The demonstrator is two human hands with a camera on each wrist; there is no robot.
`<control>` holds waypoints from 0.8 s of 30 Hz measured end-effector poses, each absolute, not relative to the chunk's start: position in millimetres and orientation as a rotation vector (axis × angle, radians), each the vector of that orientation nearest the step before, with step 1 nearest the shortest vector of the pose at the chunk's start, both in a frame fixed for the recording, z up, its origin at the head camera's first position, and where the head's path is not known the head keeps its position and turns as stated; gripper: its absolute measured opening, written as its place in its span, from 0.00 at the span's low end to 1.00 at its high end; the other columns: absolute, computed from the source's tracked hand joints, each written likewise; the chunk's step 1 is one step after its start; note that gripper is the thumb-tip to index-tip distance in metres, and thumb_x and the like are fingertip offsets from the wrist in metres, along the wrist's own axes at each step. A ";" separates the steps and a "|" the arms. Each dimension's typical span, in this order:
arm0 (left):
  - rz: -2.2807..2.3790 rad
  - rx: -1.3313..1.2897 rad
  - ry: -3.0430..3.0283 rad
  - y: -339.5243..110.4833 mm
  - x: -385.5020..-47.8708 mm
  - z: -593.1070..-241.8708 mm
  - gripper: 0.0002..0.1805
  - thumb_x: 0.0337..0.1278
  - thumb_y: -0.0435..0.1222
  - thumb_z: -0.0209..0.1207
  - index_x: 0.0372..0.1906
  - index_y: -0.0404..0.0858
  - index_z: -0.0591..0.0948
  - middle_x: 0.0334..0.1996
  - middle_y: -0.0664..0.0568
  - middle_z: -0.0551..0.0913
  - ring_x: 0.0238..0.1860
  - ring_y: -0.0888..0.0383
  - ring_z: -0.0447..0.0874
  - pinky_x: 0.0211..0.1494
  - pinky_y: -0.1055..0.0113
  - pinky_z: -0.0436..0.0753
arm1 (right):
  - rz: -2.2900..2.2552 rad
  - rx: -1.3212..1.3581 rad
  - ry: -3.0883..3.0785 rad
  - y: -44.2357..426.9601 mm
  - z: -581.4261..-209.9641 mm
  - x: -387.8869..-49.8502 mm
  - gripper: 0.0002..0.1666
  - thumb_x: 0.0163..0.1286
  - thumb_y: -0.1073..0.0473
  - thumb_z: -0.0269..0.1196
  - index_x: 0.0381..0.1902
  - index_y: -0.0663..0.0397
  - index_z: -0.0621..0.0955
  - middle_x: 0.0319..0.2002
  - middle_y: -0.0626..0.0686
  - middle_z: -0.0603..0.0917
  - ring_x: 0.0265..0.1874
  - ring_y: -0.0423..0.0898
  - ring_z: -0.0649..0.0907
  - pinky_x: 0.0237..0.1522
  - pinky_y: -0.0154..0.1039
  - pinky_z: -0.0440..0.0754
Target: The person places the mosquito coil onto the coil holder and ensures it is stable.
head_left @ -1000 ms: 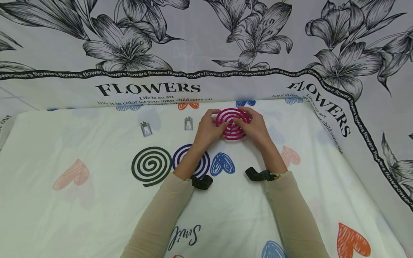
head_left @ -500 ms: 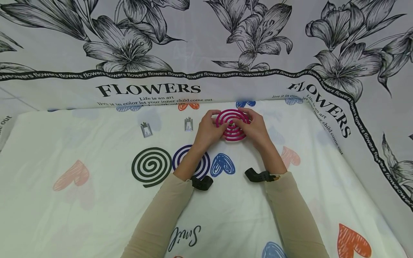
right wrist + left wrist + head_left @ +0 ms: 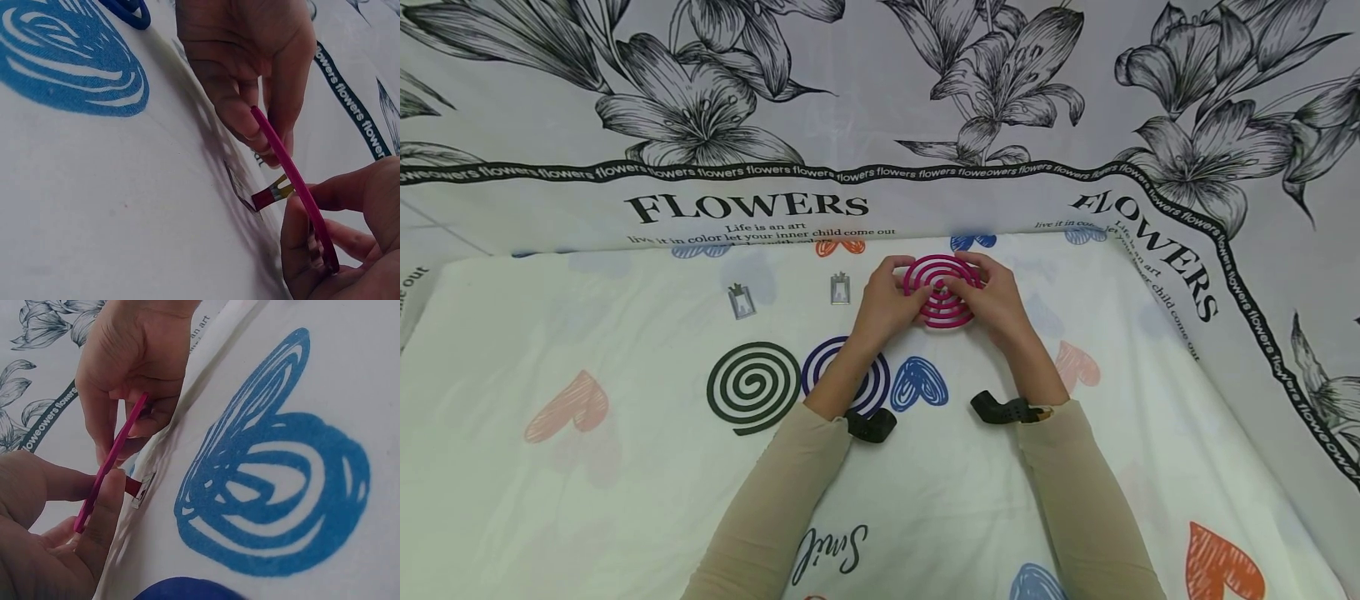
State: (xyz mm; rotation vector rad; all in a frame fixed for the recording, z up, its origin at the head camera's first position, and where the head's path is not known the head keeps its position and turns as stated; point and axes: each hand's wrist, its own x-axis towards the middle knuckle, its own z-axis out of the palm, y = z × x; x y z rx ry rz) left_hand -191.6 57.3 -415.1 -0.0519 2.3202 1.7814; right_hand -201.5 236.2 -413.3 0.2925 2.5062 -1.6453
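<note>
fingers of the left hand and right hand pinch a pink spiral from either side, neither hand nearer, its flat face turned upward and a red-ended piece jutting from beneath its middle toward the white cloth.

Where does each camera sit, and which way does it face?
Head: on the head, facing forward and down at the cloth; sleeves, left hand and right hand show.
Left wrist: on that wrist, facing the pink coil; both hands show.
Right wrist: on that wrist, facing the same coil; both hands show.
Shared: both wrist views show the coil edge-on and a blue printed heart.
</note>
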 end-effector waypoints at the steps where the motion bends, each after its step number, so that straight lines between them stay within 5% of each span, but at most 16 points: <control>1: 1.781 -0.052 2.318 57.7 -191.7 -415.1 0.32 0.68 0.37 0.69 0.73 0.42 0.70 0.50 0.39 0.87 0.34 0.50 0.92 0.33 0.73 0.89 | -1.648 0.295 2.504 236.3 -413.3 -201.6 0.34 0.75 0.54 0.69 0.76 0.45 0.75 0.75 0.58 0.76 0.74 0.55 0.78 0.71 0.52 0.82; 9: 1.745 -0.071 2.353 60.7 -192.9 -417.9 0.34 0.69 0.39 0.68 0.75 0.43 0.69 0.51 0.40 0.86 0.36 0.50 0.93 0.37 0.70 0.91 | -1.661 0.293 2.497 237.7 -414.1 -201.9 0.34 0.74 0.54 0.69 0.76 0.47 0.75 0.75 0.58 0.77 0.73 0.55 0.79 0.71 0.51 0.82; 17: 1.744 -0.035 2.460 63.5 -193.6 -423.3 0.31 0.70 0.43 0.67 0.73 0.40 0.72 0.57 0.40 0.86 0.51 0.47 0.92 0.52 0.58 0.93 | -1.679 0.286 2.490 236.5 -413.9 -200.9 0.34 0.74 0.56 0.69 0.75 0.49 0.75 0.75 0.59 0.76 0.74 0.56 0.77 0.71 0.52 0.82; 24: 1.774 -0.057 2.438 64.4 -194.2 -424.2 0.31 0.69 0.43 0.68 0.71 0.39 0.72 0.59 0.39 0.86 0.55 0.45 0.92 0.53 0.57 0.93 | -1.672 0.296 2.483 236.6 -411.7 -201.0 0.34 0.74 0.56 0.69 0.76 0.49 0.75 0.76 0.58 0.75 0.75 0.55 0.76 0.72 0.52 0.81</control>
